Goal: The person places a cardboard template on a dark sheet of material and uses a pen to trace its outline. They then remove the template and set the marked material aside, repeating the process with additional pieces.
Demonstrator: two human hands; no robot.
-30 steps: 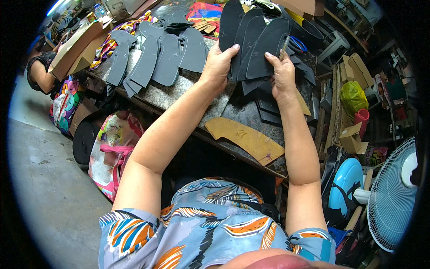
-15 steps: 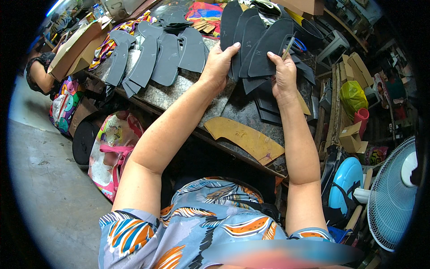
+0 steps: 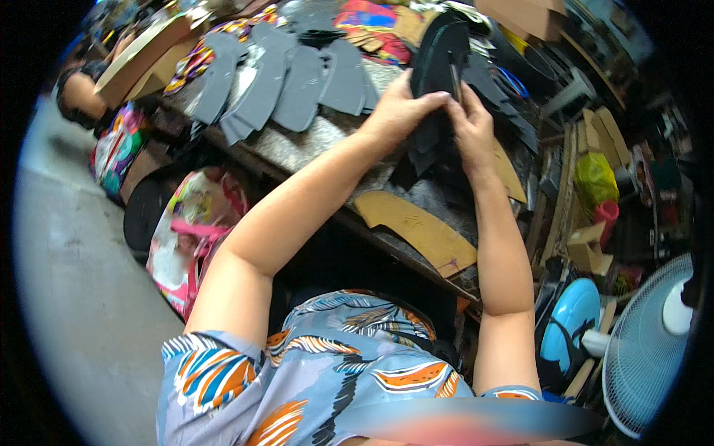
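Note:
Over the table's right part, my left hand [image 3: 405, 111] is closed on the edge of a stack of black curved flat pieces [image 3: 437, 63], its thumb pointing right. My right hand [image 3: 472, 130] grips the stack's right side, thumb tip close to the left thumb. A slim pen-like stick [image 3: 454, 73] rises from the right hand's fingers across the black surface. More dark sheets lie below and to the right of the hands, partly hidden. Nearer to me, a tan curved template [image 3: 416, 230] lies along the table edge. Another tan piece [image 3: 509, 172] shows beside my right forearm.
Several grey curved pieces [image 3: 296, 89] lie in overlapping piles on the table's left. Patterned cloth [image 3: 372, 30] and a cardboard box [image 3: 524, 16] stand at the back. A fan [image 3: 647, 349] and blue stool seat [image 3: 571, 327] are at right. Another person's arm [image 3: 82, 93] shows far left.
The black pieces, fanned out between my hands before, are now gathered into one narrower, more upright stack. My hands have come closer together, and the whole view has shifted slightly.

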